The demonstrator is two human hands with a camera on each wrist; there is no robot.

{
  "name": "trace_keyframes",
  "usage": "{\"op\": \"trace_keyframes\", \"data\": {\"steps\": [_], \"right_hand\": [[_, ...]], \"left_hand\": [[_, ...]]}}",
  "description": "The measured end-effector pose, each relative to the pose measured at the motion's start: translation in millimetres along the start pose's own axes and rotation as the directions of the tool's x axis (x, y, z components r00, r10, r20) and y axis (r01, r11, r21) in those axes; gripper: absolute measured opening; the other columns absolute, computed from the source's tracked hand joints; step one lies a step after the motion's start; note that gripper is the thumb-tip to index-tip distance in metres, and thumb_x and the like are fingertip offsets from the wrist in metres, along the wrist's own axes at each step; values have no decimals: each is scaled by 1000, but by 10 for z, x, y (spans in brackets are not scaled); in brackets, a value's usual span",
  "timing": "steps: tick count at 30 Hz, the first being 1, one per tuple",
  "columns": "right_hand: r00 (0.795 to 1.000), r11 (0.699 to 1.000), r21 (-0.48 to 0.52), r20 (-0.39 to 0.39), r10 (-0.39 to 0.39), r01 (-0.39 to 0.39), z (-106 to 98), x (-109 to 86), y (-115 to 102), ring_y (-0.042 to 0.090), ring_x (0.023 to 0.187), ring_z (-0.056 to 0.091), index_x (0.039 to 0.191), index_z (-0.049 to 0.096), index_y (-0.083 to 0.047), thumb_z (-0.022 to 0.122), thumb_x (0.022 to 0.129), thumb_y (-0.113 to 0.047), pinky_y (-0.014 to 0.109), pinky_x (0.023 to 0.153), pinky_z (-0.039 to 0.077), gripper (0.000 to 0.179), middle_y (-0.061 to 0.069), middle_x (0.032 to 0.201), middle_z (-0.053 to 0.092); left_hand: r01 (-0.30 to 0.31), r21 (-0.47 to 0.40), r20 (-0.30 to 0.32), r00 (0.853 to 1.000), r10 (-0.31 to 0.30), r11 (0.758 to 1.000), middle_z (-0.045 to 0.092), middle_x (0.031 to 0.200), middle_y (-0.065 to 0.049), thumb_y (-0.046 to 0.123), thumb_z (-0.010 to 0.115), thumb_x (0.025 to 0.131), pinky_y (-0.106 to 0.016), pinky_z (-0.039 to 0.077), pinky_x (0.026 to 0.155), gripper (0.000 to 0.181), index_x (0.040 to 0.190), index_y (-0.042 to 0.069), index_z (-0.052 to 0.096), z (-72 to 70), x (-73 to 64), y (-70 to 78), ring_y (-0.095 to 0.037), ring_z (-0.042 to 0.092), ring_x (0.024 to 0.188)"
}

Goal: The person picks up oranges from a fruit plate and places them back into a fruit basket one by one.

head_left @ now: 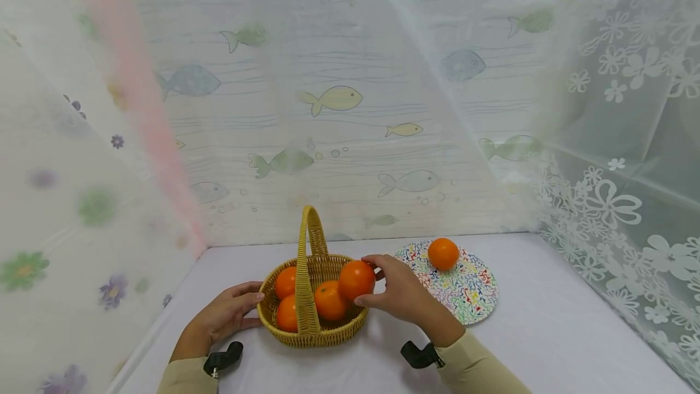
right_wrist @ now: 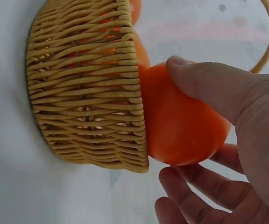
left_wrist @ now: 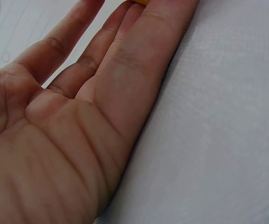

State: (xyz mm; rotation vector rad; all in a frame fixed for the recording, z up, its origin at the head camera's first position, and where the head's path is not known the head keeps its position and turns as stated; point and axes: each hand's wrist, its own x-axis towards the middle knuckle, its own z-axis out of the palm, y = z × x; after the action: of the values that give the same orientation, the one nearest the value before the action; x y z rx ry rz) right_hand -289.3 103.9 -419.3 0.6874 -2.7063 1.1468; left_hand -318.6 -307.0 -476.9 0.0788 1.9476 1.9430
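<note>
A yellow-brown wicker basket (head_left: 341,337) with a tall arched handle stands on the white table, several oranges (head_left: 330,301) inside it. My right hand (head_left: 401,293) pinches one smooth, deep-coloured orange (head_left: 356,279) between thumb and fingers at the basket's right rim. In the right wrist view this held orange (right_wrist: 186,123) sits against the rim, partly over the opening, beside another fruit. At the basket's left side, my left hand (head_left: 226,315) touches the rim and wall with extended fingers. The left wrist view shows mainly the palm (left_wrist: 60,140); only a sliver of basket appears there.
To the right lies a round, multicoloured patterned plate (head_left: 465,297) with a single orange (head_left: 443,254) near its far edge. A fish-printed curtain (head_left: 339,138) hangs behind the table (head_left: 547,333), and flowered sheer curtains (head_left: 618,211) flank it.
</note>
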Motion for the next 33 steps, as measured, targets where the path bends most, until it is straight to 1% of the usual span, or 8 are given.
{"op": "trace_keyframes", "data": {"steps": [7, 13, 20, 28, 33], "right_hand": [[1000, 1000, -25, -23, -13, 13, 48, -4, -10, 16, 109, 64, 143, 58, -17, 89, 80, -44, 39, 92, 60, 76, -1, 132, 66], [999, 999, -45, -29, 18, -19, 75, -12, -22, 21, 113, 65, 147, 56, -18, 88, 80, -46, 38, 92, 61, 79, 0, 135, 66], [999, 999, -25, -36, 30, -31, 85, -18, -40, 22, 114, 65, 150, 53, -19, 88, 81, -45, 39, 91, 62, 81, 2, 133, 66], [995, 999, 5, -89, 37, -37, 77, -3, -30, 26, 116, 65, 141, 58, -20, 88, 81, -43, 37, 89, 62, 72, 0, 132, 64], [995, 999, 1, -97, 38, -38, 69, 5, -20, 22, 114, 65, 139, 60, -20, 88, 81, -43, 36, 88, 62, 69, -1, 132, 63]], "left_hand": [[-1, -12, 13, 1000, 2, 1000, 57, 147, -8, 24, 66, 102, -53, 56, 101, 63, 155, 1, 40, -15, -3, -4, -17, 63, 124], [-5, -8, 20, 1000, 5, 1000, 56, 148, -9, 24, 65, 103, -53, 56, 101, 63, 155, 1, 39, -15, -4, -3, -18, 62, 125], [-2, -8, 18, 1000, 2, 1000, 57, 147, -8, 24, 65, 103, -53, 56, 101, 62, 155, 1, 40, -21, 4, -15, -18, 62, 125], [-4, 1, 21, 1000, 4, 1000, 55, 148, -9, 25, 65, 103, -53, 56, 101, 64, 156, 1, 39, -26, 13, -11, -18, 62, 125], [-11, 9, 29, 1000, 10, 1000, 55, 150, -10, 25, 64, 103, -53, 57, 101, 64, 156, 0, 37, -36, 21, -17, -18, 62, 126]]}}
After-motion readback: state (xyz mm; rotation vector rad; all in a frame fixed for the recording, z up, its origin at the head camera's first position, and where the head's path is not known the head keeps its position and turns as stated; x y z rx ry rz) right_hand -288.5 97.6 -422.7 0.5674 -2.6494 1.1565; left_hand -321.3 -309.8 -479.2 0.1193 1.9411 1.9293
